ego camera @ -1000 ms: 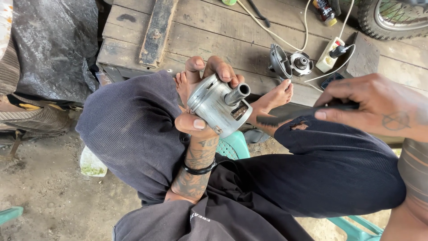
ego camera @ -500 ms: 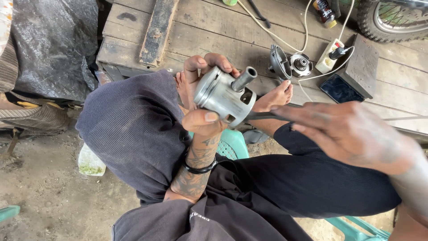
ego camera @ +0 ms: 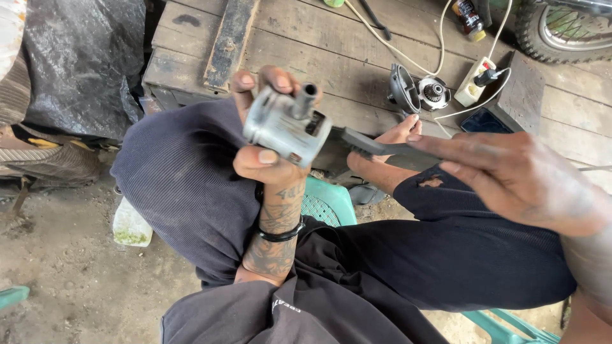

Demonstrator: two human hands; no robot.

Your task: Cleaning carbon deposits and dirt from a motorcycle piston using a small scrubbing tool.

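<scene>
— What fills the far side?

— A wooden platform (ego camera: 357,44), with a motorcycle wheel (ego camera: 561,32) at far right and a white power strip (ego camera: 475,83) beside a small round metal part (ego camera: 433,92).

— And nearer?

— A seated person on a green plastic chair (ego camera: 328,200). The left hand (ego camera: 268,127) grips a grey metal cylinder (ego camera: 287,124), held up over the knees at centre. The right hand (ego camera: 523,178) is closed on a dark brush (ego camera: 366,143), its head touching the cylinder's right side.
</scene>
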